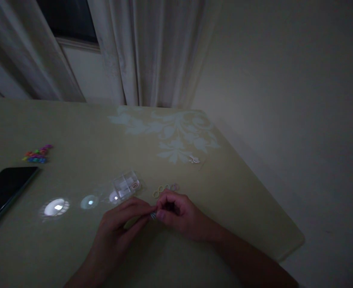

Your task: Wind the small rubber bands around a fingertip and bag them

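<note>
My left hand (121, 224) and my right hand (182, 214) meet low in the middle of the head view, fingertips close together. Between them is a small striped item (153, 215), pinched by my left thumb and fingers; the right fingertips are pressed together at its right side. Its shape is mostly hidden. Just beyond the hands, several small pale rings (161, 188) lie in a row on the table. A clear divided box (125, 185) with a ring-like piece inside sits beyond my left hand.
On the pale table (83, 136) a dark phone (8, 192) lies at the left, near a pile of small colourful pieces (38, 155). A small white item (194, 159) lies farther back right. Curtains (158, 52) and a wall stand behind.
</note>
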A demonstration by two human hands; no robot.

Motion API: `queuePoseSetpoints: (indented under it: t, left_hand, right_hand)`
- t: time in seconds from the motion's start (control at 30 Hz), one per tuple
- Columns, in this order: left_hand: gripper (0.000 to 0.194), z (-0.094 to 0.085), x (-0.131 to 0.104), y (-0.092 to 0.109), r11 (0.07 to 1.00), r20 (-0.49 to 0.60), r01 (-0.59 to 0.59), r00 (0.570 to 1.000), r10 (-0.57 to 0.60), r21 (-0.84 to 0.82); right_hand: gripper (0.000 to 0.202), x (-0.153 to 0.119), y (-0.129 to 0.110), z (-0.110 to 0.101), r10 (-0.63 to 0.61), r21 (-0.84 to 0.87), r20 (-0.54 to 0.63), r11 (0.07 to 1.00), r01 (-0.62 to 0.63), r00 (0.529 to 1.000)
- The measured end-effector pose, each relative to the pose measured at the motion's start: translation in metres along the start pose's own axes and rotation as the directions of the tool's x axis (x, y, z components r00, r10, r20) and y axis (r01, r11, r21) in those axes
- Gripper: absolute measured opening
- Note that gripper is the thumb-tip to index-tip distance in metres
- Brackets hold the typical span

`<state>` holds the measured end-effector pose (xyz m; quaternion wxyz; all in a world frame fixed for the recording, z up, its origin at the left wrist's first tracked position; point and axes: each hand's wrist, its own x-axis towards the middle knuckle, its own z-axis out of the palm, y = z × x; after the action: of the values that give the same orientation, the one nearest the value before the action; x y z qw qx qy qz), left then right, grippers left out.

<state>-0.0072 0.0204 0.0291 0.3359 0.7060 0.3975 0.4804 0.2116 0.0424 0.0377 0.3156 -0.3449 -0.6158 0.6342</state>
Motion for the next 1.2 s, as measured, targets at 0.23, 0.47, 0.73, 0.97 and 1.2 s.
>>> queuePoseSetpoints:
  t: [0.23, 0.47, 0.73, 0.97, 1.2]
  left_hand:
    - [0.011, 0.000, 0.000, 0.006, 0.996, -0.041, 0.093, 0.995, -0.092, 0.017]
    - [0.013, 0.001, 0.001, 0.005, 0.980, -0.136, 0.198, 0.971, -0.198, -0.011]
    - [0.017, -0.005, 0.004, 0.004, 0.994, -0.114, 0.104, 0.989, -0.098, 0.040]
    - [0.023, -0.002, 0.000, 0.000, 0.998, -0.056, 0.055, 0.997, -0.054, 0.021]
    - [0.018, 0.001, -0.003, 0.001, 0.996, -0.016, 0.085, 0.996, -0.085, -0.001]
  right_hand:
    - [0.024, 0.008, -0.010, -0.034, -0.125, -0.334, -0.210, 0.941, 0.049, 0.970]
    - [0.006, 0.009, -0.007, -0.060, -0.060, -0.802, -0.051, 0.597, -0.005, 0.997]
    - [0.006, 0.008, -0.001, -0.049, -0.004, -0.866, 0.008, 0.500, 0.009, 1.000]
    - [0.010, 0.002, -0.004, -0.016, -0.100, -0.253, -0.018, 0.963, 0.092, 0.995]
    - [0.040, -0.001, -0.001, 0.008, 0.055, 0.049, -0.024, 0.997, -0.054, 0.998]
